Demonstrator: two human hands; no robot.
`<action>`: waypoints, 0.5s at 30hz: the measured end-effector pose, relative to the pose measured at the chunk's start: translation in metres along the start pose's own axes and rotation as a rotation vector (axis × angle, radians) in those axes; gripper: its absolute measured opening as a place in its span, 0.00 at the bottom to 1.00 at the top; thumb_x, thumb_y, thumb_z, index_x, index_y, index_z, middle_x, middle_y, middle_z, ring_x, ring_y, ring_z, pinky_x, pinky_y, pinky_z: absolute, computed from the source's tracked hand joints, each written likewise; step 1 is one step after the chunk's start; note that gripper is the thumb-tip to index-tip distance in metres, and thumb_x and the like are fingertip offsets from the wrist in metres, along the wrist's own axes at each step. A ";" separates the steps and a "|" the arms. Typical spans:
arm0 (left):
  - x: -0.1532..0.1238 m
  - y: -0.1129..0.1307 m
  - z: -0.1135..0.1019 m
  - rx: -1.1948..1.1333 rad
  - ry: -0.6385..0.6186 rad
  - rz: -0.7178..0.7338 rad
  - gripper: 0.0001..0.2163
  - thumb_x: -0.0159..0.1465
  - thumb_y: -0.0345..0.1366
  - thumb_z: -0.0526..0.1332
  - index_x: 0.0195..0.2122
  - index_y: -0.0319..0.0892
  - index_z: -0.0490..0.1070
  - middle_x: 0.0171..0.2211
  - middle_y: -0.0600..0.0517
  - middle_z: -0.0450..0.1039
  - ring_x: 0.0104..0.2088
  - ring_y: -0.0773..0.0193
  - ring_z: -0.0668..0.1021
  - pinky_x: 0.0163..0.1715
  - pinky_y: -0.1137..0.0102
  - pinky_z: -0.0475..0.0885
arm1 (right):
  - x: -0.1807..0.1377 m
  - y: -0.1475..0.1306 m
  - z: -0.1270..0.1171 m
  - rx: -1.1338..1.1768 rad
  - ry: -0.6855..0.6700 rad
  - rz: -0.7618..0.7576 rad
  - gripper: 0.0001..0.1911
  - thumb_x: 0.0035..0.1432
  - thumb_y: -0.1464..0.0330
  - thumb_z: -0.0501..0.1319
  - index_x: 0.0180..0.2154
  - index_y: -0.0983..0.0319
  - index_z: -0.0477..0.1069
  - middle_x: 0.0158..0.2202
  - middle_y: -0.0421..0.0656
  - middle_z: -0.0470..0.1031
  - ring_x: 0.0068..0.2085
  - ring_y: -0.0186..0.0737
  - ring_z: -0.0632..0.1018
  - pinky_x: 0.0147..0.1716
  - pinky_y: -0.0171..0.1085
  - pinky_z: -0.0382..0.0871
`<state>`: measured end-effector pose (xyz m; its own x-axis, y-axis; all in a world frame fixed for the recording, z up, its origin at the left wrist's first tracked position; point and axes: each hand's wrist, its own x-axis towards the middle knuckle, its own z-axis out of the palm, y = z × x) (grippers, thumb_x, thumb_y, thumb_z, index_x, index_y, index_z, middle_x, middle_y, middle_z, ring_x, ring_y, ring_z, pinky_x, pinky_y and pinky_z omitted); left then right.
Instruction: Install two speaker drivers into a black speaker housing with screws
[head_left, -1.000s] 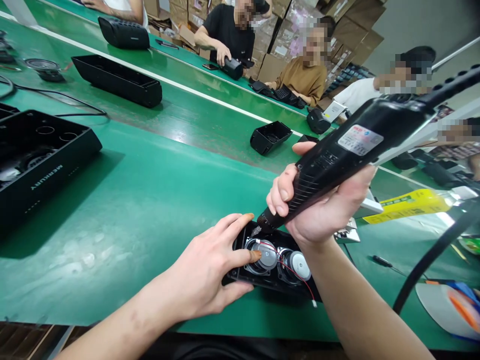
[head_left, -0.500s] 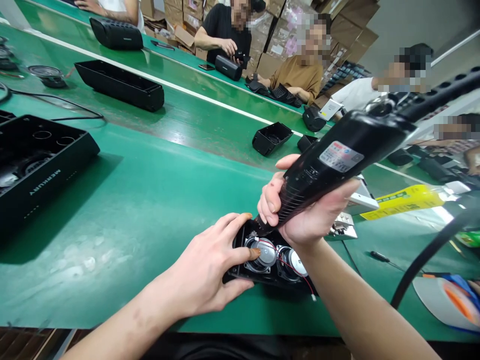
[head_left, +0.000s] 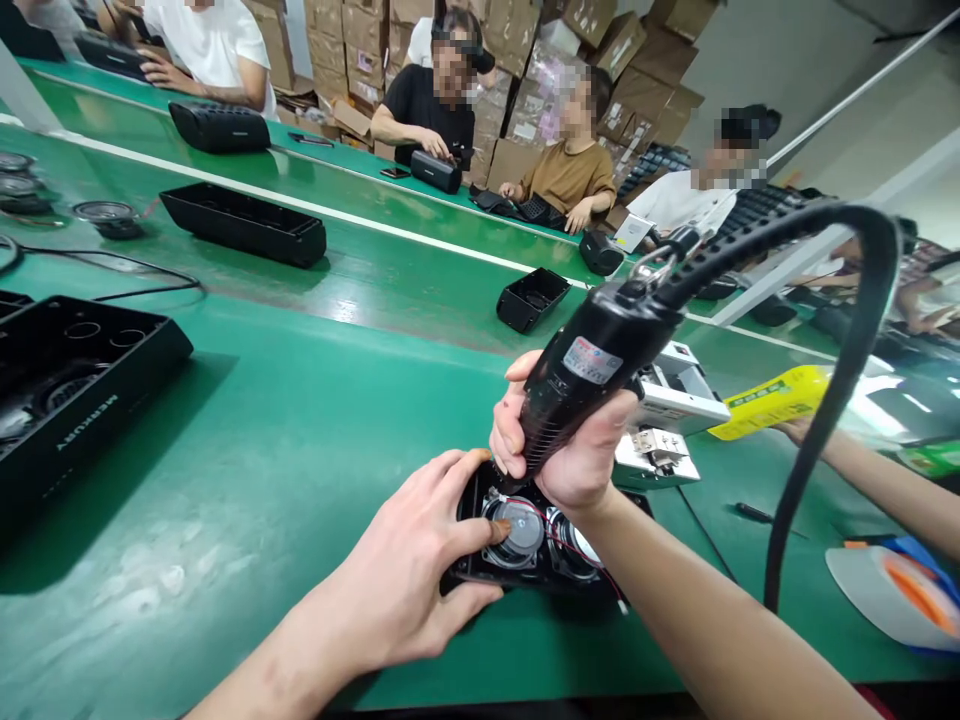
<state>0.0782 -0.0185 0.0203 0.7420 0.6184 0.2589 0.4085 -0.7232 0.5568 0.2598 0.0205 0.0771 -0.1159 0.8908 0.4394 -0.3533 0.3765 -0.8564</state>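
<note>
Dark plastic and shiny metal on a smooth, glossy green counter [head_left: 322, 440]
The thick black cylindrical power tool [head_left: 559, 400] looks like hard, semi-gloss plastic, ribbed at the grip, with a shiny silver-white sticker [head_left: 592, 360]; its thick black curved cable [head_left: 877, 290] looks rubbery. The round silver speaker driver [head_left: 526, 535] has a smooth metal back, and the long black open housing [head_left: 555, 584] around it seems plastic. The large black white-lettered box [head_left: 112, 420] is matt; the stacked brown cartons [head_left: 510, 45] are cardboard, partly under glossy clear film.
</note>
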 end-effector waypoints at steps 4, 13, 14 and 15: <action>0.001 0.000 -0.002 0.011 0.026 0.010 0.19 0.66 0.40 0.70 0.58 0.53 0.78 0.72 0.37 0.59 0.73 0.32 0.63 0.66 0.33 0.70 | -0.003 0.005 -0.003 0.013 -0.018 0.004 0.33 0.65 0.35 0.58 0.48 0.57 0.74 0.22 0.35 0.70 0.15 0.32 0.64 0.15 0.32 0.61; -0.007 -0.053 0.053 0.229 0.200 0.071 0.23 0.64 0.35 0.71 0.59 0.65 0.75 0.73 0.51 0.62 0.68 0.45 0.73 0.59 0.53 0.81 | 0.002 -0.035 -0.008 0.079 0.059 -0.099 0.29 0.65 0.36 0.60 0.51 0.49 0.81 0.24 0.38 0.72 0.14 0.36 0.66 0.14 0.36 0.62; -0.005 -0.060 0.056 0.262 0.214 0.040 0.29 0.65 0.34 0.69 0.65 0.65 0.70 0.71 0.49 0.67 0.64 0.48 0.78 0.55 0.58 0.84 | 0.003 -0.049 -0.011 0.079 0.102 -0.152 0.29 0.66 0.37 0.59 0.50 0.49 0.82 0.23 0.38 0.71 0.14 0.36 0.65 0.13 0.36 0.61; -0.004 -0.066 0.056 0.286 0.227 0.022 0.34 0.66 0.31 0.67 0.71 0.64 0.63 0.68 0.48 0.72 0.60 0.50 0.82 0.51 0.62 0.86 | 0.003 -0.065 -0.016 0.064 0.151 -0.215 0.29 0.67 0.38 0.57 0.49 0.50 0.83 0.23 0.39 0.71 0.14 0.36 0.65 0.13 0.36 0.61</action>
<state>0.0785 0.0097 -0.0618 0.6283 0.6313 0.4546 0.5499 -0.7737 0.3145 0.2973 0.0032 0.1294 0.1065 0.8219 0.5596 -0.4137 0.5484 -0.7267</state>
